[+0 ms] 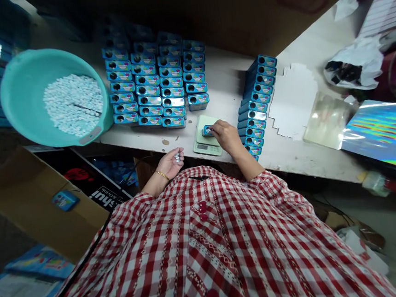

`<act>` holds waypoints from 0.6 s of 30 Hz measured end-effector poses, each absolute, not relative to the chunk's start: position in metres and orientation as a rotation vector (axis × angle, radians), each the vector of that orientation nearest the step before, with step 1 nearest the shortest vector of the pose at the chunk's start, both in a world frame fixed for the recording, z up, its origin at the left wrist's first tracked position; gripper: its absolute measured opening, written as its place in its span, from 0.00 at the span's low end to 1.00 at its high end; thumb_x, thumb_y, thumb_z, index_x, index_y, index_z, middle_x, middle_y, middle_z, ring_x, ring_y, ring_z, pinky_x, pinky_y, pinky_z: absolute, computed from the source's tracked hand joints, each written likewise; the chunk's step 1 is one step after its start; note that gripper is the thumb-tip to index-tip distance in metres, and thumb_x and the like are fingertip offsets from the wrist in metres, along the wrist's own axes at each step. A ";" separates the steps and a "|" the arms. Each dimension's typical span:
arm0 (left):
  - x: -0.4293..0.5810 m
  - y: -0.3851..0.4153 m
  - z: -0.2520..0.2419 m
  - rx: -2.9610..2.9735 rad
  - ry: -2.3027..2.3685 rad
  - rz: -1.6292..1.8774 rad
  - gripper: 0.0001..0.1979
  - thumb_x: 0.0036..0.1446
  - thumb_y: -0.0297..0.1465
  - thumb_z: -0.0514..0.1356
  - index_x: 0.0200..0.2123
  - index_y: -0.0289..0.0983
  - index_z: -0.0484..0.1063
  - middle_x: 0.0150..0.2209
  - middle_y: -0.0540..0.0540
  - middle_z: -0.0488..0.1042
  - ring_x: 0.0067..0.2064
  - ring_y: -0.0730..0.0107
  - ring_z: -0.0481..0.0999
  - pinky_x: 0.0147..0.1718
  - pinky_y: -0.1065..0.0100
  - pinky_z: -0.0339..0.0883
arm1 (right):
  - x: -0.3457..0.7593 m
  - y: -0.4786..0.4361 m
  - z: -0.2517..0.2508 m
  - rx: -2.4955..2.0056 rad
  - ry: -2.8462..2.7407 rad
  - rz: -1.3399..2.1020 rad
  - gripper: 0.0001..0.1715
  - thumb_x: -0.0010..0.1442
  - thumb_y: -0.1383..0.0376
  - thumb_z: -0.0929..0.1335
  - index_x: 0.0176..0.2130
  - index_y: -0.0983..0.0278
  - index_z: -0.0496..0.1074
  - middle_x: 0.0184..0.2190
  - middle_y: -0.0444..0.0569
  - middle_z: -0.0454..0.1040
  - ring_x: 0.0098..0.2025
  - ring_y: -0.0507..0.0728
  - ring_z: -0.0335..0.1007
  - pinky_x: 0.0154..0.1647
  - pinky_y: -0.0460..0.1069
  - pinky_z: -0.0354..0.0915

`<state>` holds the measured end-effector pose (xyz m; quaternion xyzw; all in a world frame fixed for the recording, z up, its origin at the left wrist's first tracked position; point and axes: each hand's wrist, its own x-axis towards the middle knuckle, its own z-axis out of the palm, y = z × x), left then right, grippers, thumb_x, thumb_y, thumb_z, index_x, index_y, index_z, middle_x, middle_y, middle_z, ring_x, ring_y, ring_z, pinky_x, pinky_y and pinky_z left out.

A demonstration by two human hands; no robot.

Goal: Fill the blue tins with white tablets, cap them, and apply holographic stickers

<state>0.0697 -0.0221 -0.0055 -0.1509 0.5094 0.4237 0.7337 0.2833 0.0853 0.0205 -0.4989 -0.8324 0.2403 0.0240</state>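
Note:
My left hand is turned palm up in front of my shirt, its fingers curled around several small white candies. A pale green digital scale stands near the table's front edge. On its pan rests a small blue tin with a printed top. Over the tin's opening, my right hand has its fingertips pinched together and touching or almost touching the tin. Whatever is between those fingertips is too small to tell. The scale's display cannot be read.
A turquoise tub of white candies stands left. Rows of blue tins fill the table's back middle, and another row stands right of the scale. Beyond are white cardboard and a shiny sheet. A cardboard box sits lower left.

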 end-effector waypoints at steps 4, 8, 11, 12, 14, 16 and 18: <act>0.075 -0.019 -0.005 -0.332 1.081 0.901 0.08 0.58 0.25 0.54 0.29 0.29 0.71 0.21 0.48 0.68 0.20 0.81 0.65 0.16 0.80 0.55 | 0.292 0.082 0.021 -1.533 -2.260 0.767 0.10 0.62 0.65 0.63 0.38 0.63 0.74 0.36 0.50 0.73 0.39 0.56 0.69 0.42 0.49 0.63; 0.089 -0.005 -0.003 -0.327 0.987 0.804 0.12 0.59 0.31 0.54 0.30 0.29 0.72 0.24 0.44 0.71 0.22 0.77 0.68 0.18 0.77 0.59 | 0.286 0.069 0.030 -1.278 -2.272 0.962 0.10 0.60 0.62 0.65 0.41 0.61 0.74 0.38 0.49 0.75 0.40 0.56 0.69 0.43 0.51 0.65; 0.100 0.006 -0.001 -0.316 0.950 0.770 0.13 0.60 0.32 0.54 0.31 0.29 0.73 0.25 0.43 0.72 0.24 0.75 0.69 0.18 0.76 0.59 | 0.288 0.069 0.030 -1.337 -2.319 0.828 0.15 0.60 0.61 0.66 0.46 0.61 0.72 0.42 0.52 0.73 0.45 0.59 0.66 0.47 0.53 0.63; 0.102 0.009 0.000 -0.313 0.955 0.775 0.12 0.60 0.31 0.53 0.31 0.29 0.73 0.25 0.43 0.72 0.23 0.76 0.69 0.17 0.77 0.59 | 0.291 0.072 0.028 -1.406 -2.342 0.747 0.15 0.60 0.61 0.65 0.46 0.62 0.72 0.43 0.53 0.72 0.45 0.60 0.65 0.47 0.54 0.62; 0.102 0.011 0.001 -0.312 0.974 0.785 0.11 0.60 0.28 0.52 0.31 0.28 0.72 0.25 0.44 0.71 0.23 0.78 0.68 0.16 0.78 0.57 | 0.298 0.078 0.021 -1.501 -2.430 0.634 0.14 0.61 0.62 0.64 0.44 0.63 0.74 0.43 0.54 0.71 0.44 0.61 0.63 0.47 0.56 0.60; 0.100 0.009 0.001 -0.320 0.994 0.791 0.11 0.60 0.26 0.52 0.30 0.28 0.72 0.24 0.45 0.69 0.22 0.79 0.66 0.16 0.79 0.55 | 0.300 0.084 0.013 -1.514 -2.534 0.586 0.13 0.62 0.62 0.63 0.41 0.62 0.75 0.41 0.54 0.70 0.43 0.61 0.61 0.45 0.56 0.59; 0.096 0.006 0.000 -0.335 1.021 0.798 0.11 0.60 0.26 0.51 0.30 0.28 0.71 0.23 0.46 0.68 0.21 0.80 0.65 0.15 0.80 0.55 | 0.297 0.090 0.008 -1.494 -2.592 0.550 0.14 0.63 0.62 0.62 0.39 0.62 0.76 0.42 0.54 0.70 0.43 0.61 0.60 0.44 0.56 0.58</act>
